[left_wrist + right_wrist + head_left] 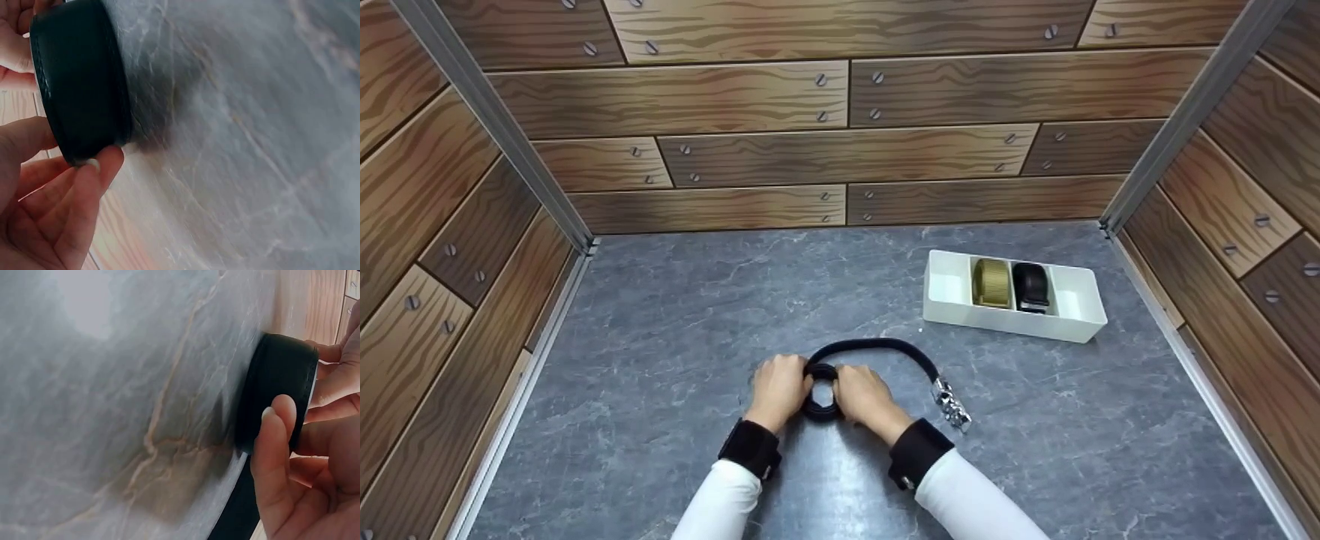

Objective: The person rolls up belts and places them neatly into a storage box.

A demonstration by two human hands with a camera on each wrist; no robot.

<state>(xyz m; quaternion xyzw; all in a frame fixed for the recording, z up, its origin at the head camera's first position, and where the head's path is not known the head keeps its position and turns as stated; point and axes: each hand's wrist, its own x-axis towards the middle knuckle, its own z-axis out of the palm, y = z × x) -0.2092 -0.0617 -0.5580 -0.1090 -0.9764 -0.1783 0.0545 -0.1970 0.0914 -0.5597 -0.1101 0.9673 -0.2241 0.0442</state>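
Note:
A black belt lies on the grey marbled surface, one end wound into a standing coil. My left hand pinches the coil's left side between thumb and fingers. On the opposite side my right hand pinches it too, fingertips on the outer band, as the right wrist view shows. From the coil the loose strap arcs up and over to the right, beyond my right hand. It ends in a shiny silver buckle, which rests on the surface. The coil's round opening shows between both hands.
A white divided tray stands at the back right. Inside it sit a gold rolled belt and a black rolled belt, in neighbouring middle compartments. Wood-patterned walls enclose the surface at the back and sides.

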